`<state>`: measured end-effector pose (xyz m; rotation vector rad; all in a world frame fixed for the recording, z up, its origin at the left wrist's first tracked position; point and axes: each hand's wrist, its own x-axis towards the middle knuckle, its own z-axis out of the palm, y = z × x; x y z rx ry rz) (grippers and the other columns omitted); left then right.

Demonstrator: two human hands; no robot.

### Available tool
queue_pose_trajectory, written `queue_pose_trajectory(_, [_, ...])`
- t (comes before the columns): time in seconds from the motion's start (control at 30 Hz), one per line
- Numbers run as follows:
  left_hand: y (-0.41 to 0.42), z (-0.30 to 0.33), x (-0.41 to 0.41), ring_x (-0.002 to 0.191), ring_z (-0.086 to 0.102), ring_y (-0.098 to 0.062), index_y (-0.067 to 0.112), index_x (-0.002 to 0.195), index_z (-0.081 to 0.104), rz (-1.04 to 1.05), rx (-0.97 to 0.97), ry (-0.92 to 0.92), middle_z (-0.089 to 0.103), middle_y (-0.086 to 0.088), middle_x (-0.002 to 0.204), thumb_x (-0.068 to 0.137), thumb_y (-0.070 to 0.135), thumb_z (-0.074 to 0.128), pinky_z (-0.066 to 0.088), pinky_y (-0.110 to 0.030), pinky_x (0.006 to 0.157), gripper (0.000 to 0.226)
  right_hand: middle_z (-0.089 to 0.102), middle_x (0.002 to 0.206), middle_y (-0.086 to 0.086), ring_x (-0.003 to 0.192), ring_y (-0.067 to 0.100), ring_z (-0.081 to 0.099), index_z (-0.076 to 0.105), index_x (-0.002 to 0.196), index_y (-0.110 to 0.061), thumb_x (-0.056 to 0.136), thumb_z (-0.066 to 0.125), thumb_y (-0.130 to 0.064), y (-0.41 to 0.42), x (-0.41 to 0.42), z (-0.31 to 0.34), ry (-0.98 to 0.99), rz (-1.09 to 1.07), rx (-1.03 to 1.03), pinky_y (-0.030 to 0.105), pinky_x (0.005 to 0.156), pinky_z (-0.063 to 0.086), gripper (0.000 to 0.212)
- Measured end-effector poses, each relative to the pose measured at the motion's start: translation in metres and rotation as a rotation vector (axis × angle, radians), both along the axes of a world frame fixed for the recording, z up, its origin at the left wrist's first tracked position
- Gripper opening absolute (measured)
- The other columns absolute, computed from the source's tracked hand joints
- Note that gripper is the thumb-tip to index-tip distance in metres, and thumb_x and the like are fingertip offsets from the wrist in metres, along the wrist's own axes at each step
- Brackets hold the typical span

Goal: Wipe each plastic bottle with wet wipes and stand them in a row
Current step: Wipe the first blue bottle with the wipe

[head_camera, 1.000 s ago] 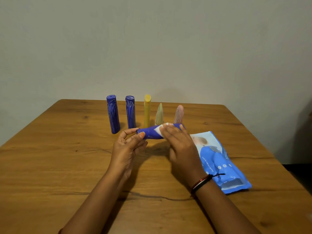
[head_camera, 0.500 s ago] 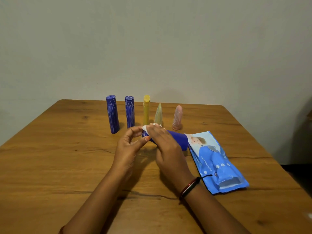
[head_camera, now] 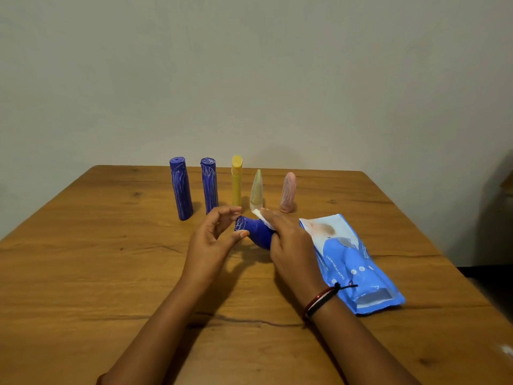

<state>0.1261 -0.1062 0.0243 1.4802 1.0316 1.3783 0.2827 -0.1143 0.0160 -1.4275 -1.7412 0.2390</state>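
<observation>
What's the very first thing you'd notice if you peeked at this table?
Right in the middle, the right hand grips a blue bottle lying sideways with a white wet wipe pressed on it, while the left hand touches its end. Behind them five bottles stand in a row near the wooden table's far edge: two blue, one yellow, one greenish, one pink. A bright blue wipes pack lies flat to the right.

Looks like a plain home room to us: wood-grain desk (head_camera: 83,273) against a bare off-white wall (head_camera: 249,79), baby-wipes pack (head_camera: 352,262).
</observation>
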Motion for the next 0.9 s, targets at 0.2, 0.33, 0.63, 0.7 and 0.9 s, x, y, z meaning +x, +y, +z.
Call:
queue_pose_trajectory(0.2, [0.002,-0.002,-0.002,0.108,0.059,-0.004,0.026,0.108,0.051,0.065,0.107,0.093,0.062,0.003,0.111,0.076,-0.001,0.073,0.045,-0.016,0.09,0.047,0.059,0.128,0.0,0.124,0.012,0.048,0.053,0.132,-0.018,0.085,0.047,-0.004,-0.007,-0.013,0.005,-0.101,0.106,0.117,0.031,0.105,0.039,0.048])
queue_pose_trajectory(0.33, [0.002,-0.003,-0.003,0.114,0.057,-0.002,0.026,0.106,0.052,0.04,0.128,0.176,0.064,0.014,0.109,0.08,0.001,0.069,0.044,-0.029,0.1,0.04,0.067,0.109,0.001,0.1,0.015,0.056,0.061,0.118,-0.019,0.081,0.044,-0.012,-0.003,0.004,0.006,-0.135,-0.07,0.086,0.031,0.088,0.045,0.041])
queue_pose_trajectory(0.63, [0.0,-0.003,-0.004,0.11,0.059,0.001,0.029,0.11,0.059,0.061,0.119,0.136,0.065,0.012,0.112,0.085,0.001,0.063,0.05,-0.029,0.097,0.037,0.061,0.123,0.003,0.115,0.014,0.054,0.054,0.13,-0.017,0.086,0.05,-0.005,-0.004,-0.004,0.001,-0.107,0.003,0.068,0.025,0.096,0.044,0.045])
queue_pose_trajectory(0.7, [0.001,-0.004,-0.004,0.111,0.058,0.003,0.037,0.114,0.059,0.072,0.158,0.196,0.063,0.013,0.115,0.087,0.003,0.062,0.049,-0.023,0.096,0.043,0.055,0.133,0.004,0.128,0.016,0.046,0.049,0.135,-0.015,0.085,0.052,0.002,-0.005,-0.013,-0.001,-0.14,0.079,0.097,0.029,0.106,0.037,0.052])
queue_pose_trajectory(0.9, [0.005,-0.007,-0.007,0.114,0.048,0.005,0.053,0.115,0.05,0.14,0.254,0.385,0.052,0.019,0.116,0.087,0.004,0.062,0.04,-0.016,0.095,0.058,0.049,0.14,0.002,0.131,0.014,0.041,0.047,0.138,-0.018,0.084,0.049,0.009,0.002,-0.004,-0.004,-0.095,0.048,0.06,0.02,0.107,0.026,0.06])
